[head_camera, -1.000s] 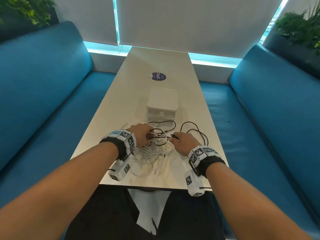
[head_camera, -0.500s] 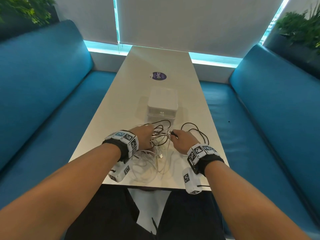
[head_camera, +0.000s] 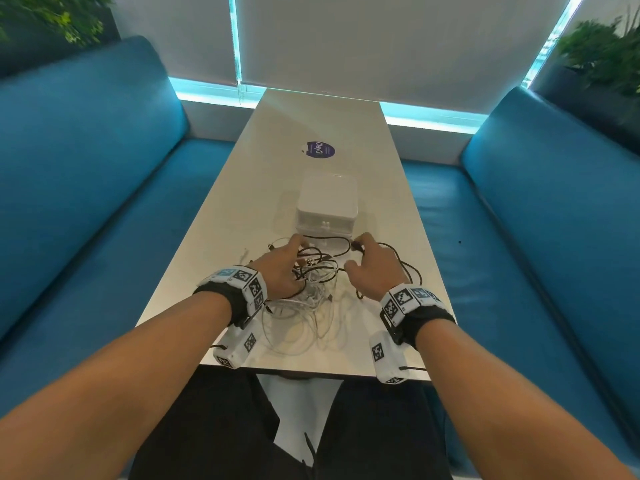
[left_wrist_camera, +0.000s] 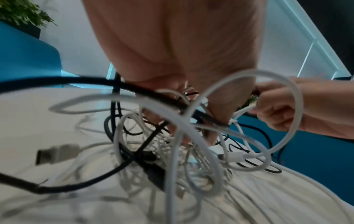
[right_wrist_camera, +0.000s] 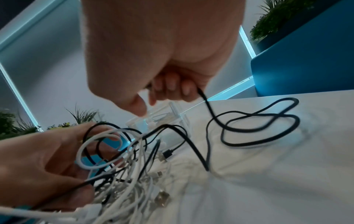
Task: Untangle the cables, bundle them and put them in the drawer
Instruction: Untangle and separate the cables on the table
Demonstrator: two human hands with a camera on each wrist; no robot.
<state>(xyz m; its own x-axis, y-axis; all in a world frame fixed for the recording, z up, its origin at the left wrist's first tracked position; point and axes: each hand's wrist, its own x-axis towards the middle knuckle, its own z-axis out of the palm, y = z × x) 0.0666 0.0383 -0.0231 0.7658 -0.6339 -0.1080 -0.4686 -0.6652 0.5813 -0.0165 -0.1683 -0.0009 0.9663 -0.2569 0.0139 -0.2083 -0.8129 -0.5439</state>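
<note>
A tangle of white and black cables (head_camera: 313, 292) lies on the near end of the white table (head_camera: 311, 119). My left hand (head_camera: 282, 268) is dug into the tangle (left_wrist_camera: 184, 125), with fingers curled round several loops (right_wrist_camera: 99, 145). To its right, my right hand (head_camera: 372, 268) grips one end of a black cable (right_wrist_camera: 206, 101) in its curled fingers (right_wrist_camera: 172, 89). The rest of that cable trails in loose loops (head_camera: 408, 271) on the table to the right. A small white drawer box (head_camera: 327, 202) stands just beyond both hands, its drawer closed.
A round purple sticker (head_camera: 320, 149) lies on the table beyond the box. Blue benches (head_camera: 104, 202) run along both sides of the table. Loose USB plugs (left_wrist_camera: 55, 153) stick out of the tangle. Plants stand in the back corners.
Both hands have moved forward toward the drawer box and a little apart. The right hand has drawn the black cable's end away from the tangle.
</note>
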